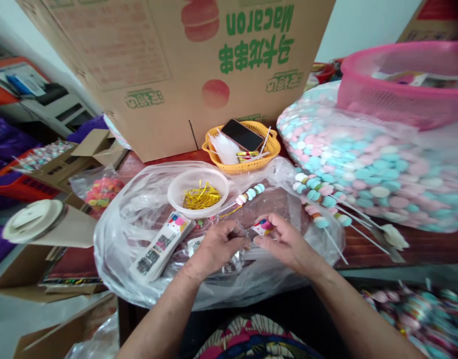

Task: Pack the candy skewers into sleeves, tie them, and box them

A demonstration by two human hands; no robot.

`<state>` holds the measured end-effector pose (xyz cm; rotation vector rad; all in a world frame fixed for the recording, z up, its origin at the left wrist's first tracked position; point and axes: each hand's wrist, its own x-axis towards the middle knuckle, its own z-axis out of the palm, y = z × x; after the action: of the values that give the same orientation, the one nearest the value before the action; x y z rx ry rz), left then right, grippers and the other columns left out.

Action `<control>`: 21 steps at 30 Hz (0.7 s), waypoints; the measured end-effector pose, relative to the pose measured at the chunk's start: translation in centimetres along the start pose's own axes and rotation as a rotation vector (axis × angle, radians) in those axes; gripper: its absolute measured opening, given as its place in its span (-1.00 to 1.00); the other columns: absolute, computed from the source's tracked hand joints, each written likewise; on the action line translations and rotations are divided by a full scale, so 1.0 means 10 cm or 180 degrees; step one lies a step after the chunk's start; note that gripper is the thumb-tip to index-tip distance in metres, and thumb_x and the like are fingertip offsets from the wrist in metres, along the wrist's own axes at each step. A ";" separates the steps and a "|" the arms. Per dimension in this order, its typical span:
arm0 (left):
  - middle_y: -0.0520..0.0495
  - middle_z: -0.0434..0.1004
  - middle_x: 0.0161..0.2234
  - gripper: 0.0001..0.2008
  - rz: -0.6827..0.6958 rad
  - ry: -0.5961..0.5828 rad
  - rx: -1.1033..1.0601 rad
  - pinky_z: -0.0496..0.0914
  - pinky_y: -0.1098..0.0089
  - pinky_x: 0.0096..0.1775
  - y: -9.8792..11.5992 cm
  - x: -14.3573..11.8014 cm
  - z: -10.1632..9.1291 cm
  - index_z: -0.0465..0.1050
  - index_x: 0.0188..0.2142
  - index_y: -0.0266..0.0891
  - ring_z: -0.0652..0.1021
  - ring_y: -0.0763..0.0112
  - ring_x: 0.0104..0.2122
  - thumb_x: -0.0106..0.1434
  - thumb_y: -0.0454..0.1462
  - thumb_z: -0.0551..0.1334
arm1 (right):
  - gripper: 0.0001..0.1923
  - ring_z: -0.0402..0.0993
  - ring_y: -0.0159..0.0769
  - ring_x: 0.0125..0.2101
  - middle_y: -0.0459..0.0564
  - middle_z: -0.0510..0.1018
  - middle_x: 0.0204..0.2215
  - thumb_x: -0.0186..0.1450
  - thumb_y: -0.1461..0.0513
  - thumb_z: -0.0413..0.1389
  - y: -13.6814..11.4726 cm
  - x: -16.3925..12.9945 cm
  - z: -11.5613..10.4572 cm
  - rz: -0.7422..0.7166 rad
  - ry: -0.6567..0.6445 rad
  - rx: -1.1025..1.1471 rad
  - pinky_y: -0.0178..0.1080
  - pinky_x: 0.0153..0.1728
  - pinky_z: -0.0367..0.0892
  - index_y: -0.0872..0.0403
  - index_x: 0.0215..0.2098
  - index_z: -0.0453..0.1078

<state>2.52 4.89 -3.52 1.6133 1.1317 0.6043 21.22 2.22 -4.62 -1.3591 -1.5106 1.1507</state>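
My L hand [219,244] & R hand [285,242] both pinch a small printed wrapper [262,228] between fingertips, over the clear plastic sheet [116,234]. A candy skewer [249,193] lies just past it, nr the white bowl [176,192] w/ gold twist ties [201,197].

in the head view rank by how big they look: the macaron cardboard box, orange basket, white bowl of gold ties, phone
1. cardboard box
2. orange basket and white bowl: alike; the bowl lies nearer, so unsure
3. phone
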 end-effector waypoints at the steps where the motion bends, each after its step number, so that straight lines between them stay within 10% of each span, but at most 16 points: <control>1: 0.04 0.43 -0.55 -0.84 0.0038 -0.0208 -0.0018 0.28 0.47 -0.45 0.03 0.00 -0.01 0.41 -0.47 -0.27 0.39 0.48 -0.52 0.16 -0.22 0.23 | -0.76 0.33 -0.38 -0.46 -0.12 0.44 -0.46 0.15 0.12 0.16 -0.02 -0.01 -0.03 -0.0068 -0.0145 0.0081 -0.35 -0.45 0.25 0.09 -0.27 0.39; 4: -0.03 0.50 -0.46 -0.87 0.0273 -0.0288 0.0625 0.34 0.40 -0.34 0.17 -0.03 0.00 0.47 -0.41 -0.24 0.46 0.38 -0.41 0.19 -0.24 0.20 | -0.86 0.33 -0.40 -0.48 -0.12 0.45 -0.51 0.23 0.18 0.08 -0.06 -0.06 -0.03 -0.0361 -0.0065 0.0008 -0.35 -0.43 0.24 0.09 -0.37 0.38; 8: -0.13 0.55 -0.21 -0.75 0.0376 0.0601 0.1197 0.37 0.28 -0.20 0.28 -0.12 0.18 0.47 -0.19 -0.21 0.50 0.22 -0.23 0.09 -0.25 0.28 | -0.79 0.27 -0.43 -0.54 -0.14 0.41 -0.60 0.26 0.17 0.06 -0.03 -0.14 0.03 -0.0561 0.0667 -0.0123 -0.37 -0.50 0.19 0.08 -0.49 0.33; 14: 0.09 0.32 -0.58 -0.81 0.0006 0.0353 0.0224 0.25 0.47 -0.43 0.13 -0.11 0.38 0.36 -0.48 -0.25 0.33 0.48 -0.53 0.13 -0.18 0.25 | -0.55 -0.01 -0.51 -0.64 -0.23 0.06 -0.72 0.19 0.06 0.10 -0.03 -0.18 0.00 -0.0226 0.0955 0.0036 -0.39 -0.63 -0.01 0.06 -0.70 0.04; 21: 0.11 0.19 -0.63 -0.62 0.0691 0.0012 0.0453 0.19 0.51 -0.47 0.02 -0.13 0.28 0.29 -0.57 -0.26 0.24 0.54 -0.58 0.34 -0.15 0.07 | -0.46 0.17 -0.37 -0.65 -0.12 0.24 -0.72 0.31 -0.10 -0.15 0.11 -0.24 -0.39 0.0359 0.1234 -0.0420 -0.31 -0.61 0.13 0.02 -0.68 0.13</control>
<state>4.35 2.40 -4.11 1.8740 1.0287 0.6793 25.51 0.33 -4.55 -1.6646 -1.2579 0.8031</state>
